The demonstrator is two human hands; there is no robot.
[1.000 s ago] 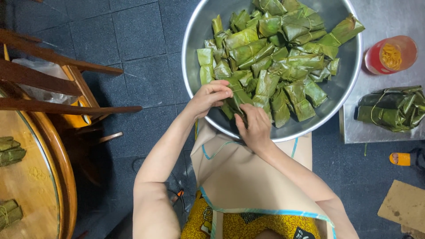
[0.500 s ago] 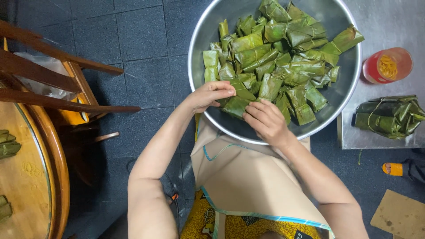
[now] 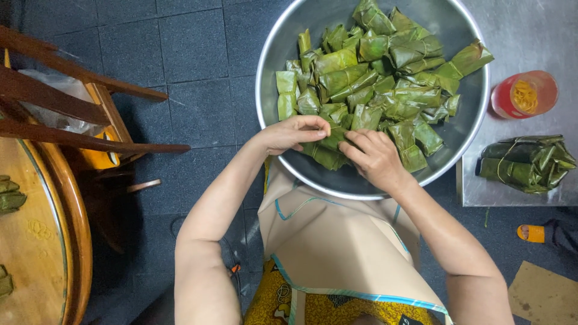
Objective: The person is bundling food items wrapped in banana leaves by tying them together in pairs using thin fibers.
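Hands meet at near rim of steel basin [image 3: 274, 48]. Left hand [image 3: 295, 133]: fingers curled, pinching top of one leaf parcel [image 3: 328, 150]. Right hand [image 3: 376, 157]: fingers bent over same parcel from other side, gripping it. Parcel lies against basin's near wall, between both hands, apart from main heap of leaf parcels [image 3: 385, 78], which fills middle and far side and crowds close behind the fingers. Beige apron [image 3: 337, 247] below basin. Metal worktop [image 3: 524, 30] at right: red cup [image 3: 525, 95] by basin rim, tied bundle of parcels [image 3: 530, 164] at near edge. Wooden chair [image 3: 72, 108] far left.
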